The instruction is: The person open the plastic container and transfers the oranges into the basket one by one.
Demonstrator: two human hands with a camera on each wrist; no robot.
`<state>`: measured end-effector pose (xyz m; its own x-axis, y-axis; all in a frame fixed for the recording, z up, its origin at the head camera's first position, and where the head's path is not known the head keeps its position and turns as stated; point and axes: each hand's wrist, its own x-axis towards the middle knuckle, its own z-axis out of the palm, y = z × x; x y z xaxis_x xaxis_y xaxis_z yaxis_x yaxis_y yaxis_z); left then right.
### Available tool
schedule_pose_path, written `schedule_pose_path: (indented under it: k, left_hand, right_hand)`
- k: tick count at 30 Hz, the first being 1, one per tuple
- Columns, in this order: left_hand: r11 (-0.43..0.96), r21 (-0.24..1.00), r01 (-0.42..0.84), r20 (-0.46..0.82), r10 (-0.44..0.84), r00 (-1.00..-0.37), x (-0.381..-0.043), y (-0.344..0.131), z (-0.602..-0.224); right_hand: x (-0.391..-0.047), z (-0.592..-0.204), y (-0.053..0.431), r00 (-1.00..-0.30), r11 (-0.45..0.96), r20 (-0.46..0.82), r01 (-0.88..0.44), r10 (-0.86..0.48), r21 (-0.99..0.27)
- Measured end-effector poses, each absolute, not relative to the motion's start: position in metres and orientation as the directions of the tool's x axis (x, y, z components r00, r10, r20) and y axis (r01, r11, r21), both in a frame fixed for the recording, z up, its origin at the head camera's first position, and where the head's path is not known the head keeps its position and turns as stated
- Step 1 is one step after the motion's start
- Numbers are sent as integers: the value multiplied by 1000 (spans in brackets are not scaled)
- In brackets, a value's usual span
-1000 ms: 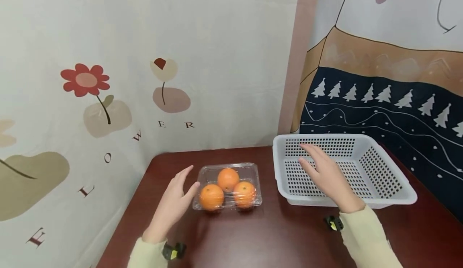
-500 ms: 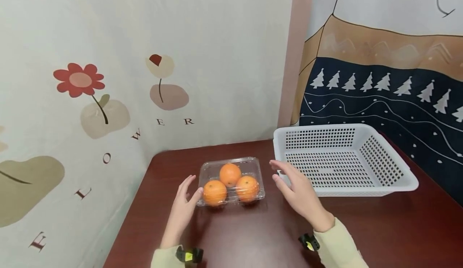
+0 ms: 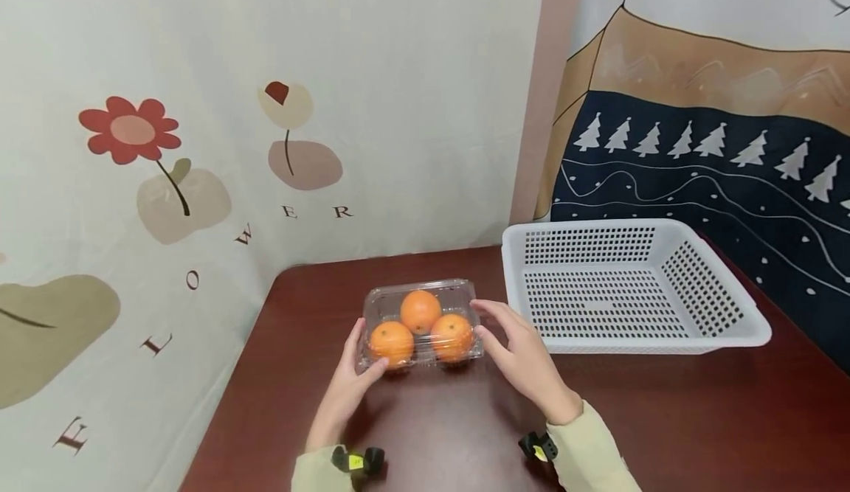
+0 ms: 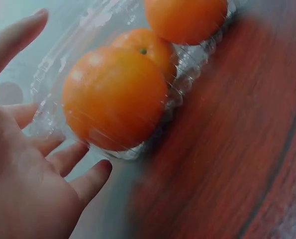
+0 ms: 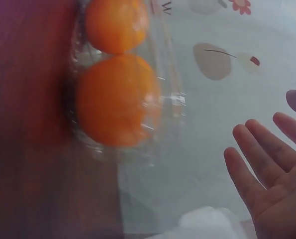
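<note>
A clear plastic clamshell box point(image 3: 387, 302) with three oranges point(image 3: 420, 311) inside sits on the dark red table. My left hand point(image 3: 347, 385) is at its left side, fingers along the wall and thumb over the front left corner. In the left wrist view those fingers point(image 4: 68, 159) are spread and fairly straight, right at the box's end. On the other side, my right hand point(image 3: 524, 359) has its fingertips beside the box's right edge. The right wrist view shows the right fingers point(image 5: 259, 154) extended and a gap between them and the box.
A white perforated plastic basket point(image 3: 637, 346) stands to the right of the box, close to the right hand. Behind the table point(image 3: 432, 433) hang a pale flower-print cloth point(image 3: 412, 108) and a dark cloth with trees point(image 3: 664, 182).
My right hand has come left from over the basket to the box's right side. My left hand has moved slightly right, up against the box's left side. The view has shifted slightly.
</note>
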<state>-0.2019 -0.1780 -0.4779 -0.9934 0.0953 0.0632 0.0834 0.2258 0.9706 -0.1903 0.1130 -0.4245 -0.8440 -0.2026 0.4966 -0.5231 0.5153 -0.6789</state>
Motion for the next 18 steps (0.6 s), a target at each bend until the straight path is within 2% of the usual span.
schedule_pose_path:
  k: [5, 9, 13, 18]
  left_hand:
    - [244, 962, 121, 96, 113, -989, -206, -179, -482]
    - [223, 966, 127, 103, 116, -988, -206, -178, -480]
    - [120, 986, 113, 94, 152, -984, -202, -177, -475]
    - [33, 994, 104, 97, 174, -980, -200, -177, -471]
  right_hand:
    - [-197, -433, 102, -848, 505, 491, -519, -201, -689]
    - [-199, -442, 92, -875, 466, 441, -481, -200, -743]
    - [-204, -456, 89, -937, 414, 311, -350, -162, -840]
    - [-215, -470, 90, -982, 267, 143, -172, -125, -948]
